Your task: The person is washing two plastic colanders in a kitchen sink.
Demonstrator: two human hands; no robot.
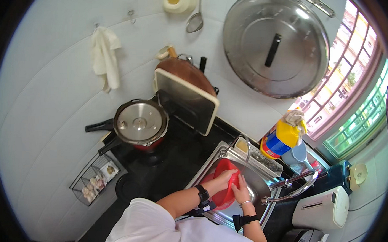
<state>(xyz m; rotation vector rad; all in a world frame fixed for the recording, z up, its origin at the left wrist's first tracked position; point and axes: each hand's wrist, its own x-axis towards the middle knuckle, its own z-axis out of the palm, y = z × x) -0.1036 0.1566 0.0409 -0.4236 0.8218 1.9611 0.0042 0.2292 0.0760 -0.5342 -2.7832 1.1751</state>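
Note:
Over the stainless-steel sink (261,179), a red plastic basin (223,166) is held tilted between my two hands. My left hand (226,179) grips its rim from the left, the fingers reaching across it. On the right side of the same rim is my right hand (241,191), its fingertips close to the left ones. More red plastic (221,199) shows below, under my left forearm; whether it is the same basin or a second vessel I cannot tell. A thin curved tap (248,144) arches above the sink's back edge, near the basin.
A large chrome faucet (300,187) juts in from the right. Behind the sink stand a yellow jug (284,135) and a narrow tray (267,161). A pressure cooker (140,123) sits on the black counter to the left, near a leaning cutting board (186,102).

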